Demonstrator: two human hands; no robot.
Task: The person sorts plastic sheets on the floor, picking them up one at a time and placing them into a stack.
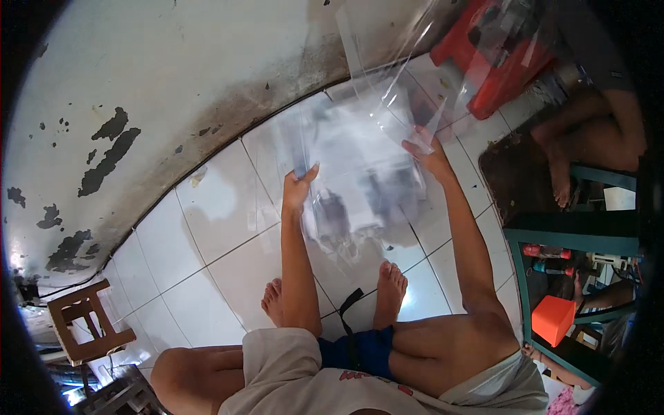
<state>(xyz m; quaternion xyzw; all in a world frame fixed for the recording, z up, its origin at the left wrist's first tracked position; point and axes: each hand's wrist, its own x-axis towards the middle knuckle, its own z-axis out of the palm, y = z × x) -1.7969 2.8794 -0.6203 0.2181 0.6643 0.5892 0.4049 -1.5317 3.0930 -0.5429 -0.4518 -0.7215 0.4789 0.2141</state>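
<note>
A stack of clear plastic bags or sheets [360,187] lies on the tiled floor in front of my feet. Its left edge is in my left hand [297,190], thumb on top and the other fingers tucked under and partly hidden. My right hand [430,159] is closed on a clear plastic sheet [387,83] at the stack's right side. That sheet rises above the stack toward the wall and the red plastic stool, bent and shiny. Whether it is one layer or more I cannot tell.
A stained, peeling wall [207,69] borders the white floor tiles [207,277]. At the upper right stands a red plastic stool [484,62]. Another person's legs [595,138] are beside it. A green frame [574,228] with an orange box [553,319] is at right, a wooden stool [90,321] at left.
</note>
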